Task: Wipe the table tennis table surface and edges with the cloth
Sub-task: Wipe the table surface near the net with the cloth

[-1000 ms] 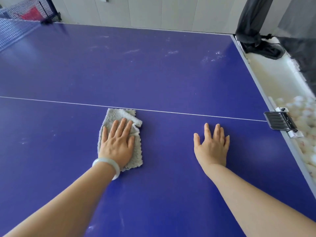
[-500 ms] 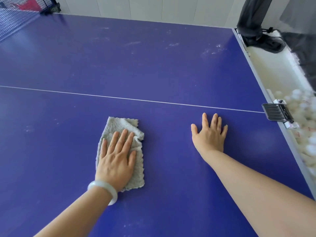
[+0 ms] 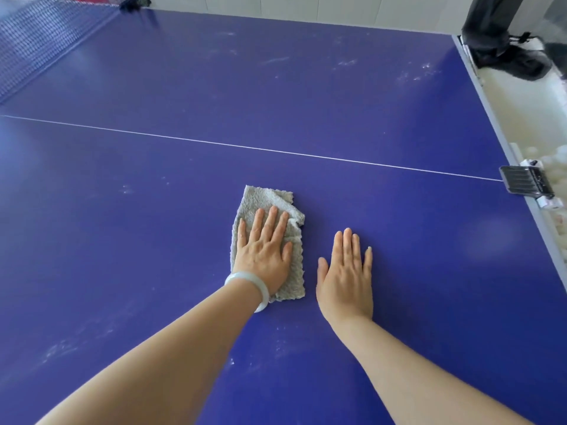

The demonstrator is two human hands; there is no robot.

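A grey folded cloth [image 3: 264, 200] lies flat on the blue table tennis table [image 3: 306, 102], just on my side of the white centre line. My left hand [image 3: 265, 250], with a pale bangle on the wrist, presses on the cloth with straight fingers and covers its middle. My right hand [image 3: 345, 274] rests flat on the bare table right beside the cloth, fingers straight, holding nothing. Pale dusty smears show on the far half and near my forearms.
The net [image 3: 40, 41] runs along the far left. The table's grey right edge [image 3: 521, 185] carries a black clamp [image 3: 526, 180]. Beyond that edge lie white balls [image 3: 555, 161] and black fabric [image 3: 503, 47]. A wall stands behind the far edge.
My left hand has slid the cloth to the right and back toward me. The gap between the cloth and my right hand has closed; the two now lie side by side.
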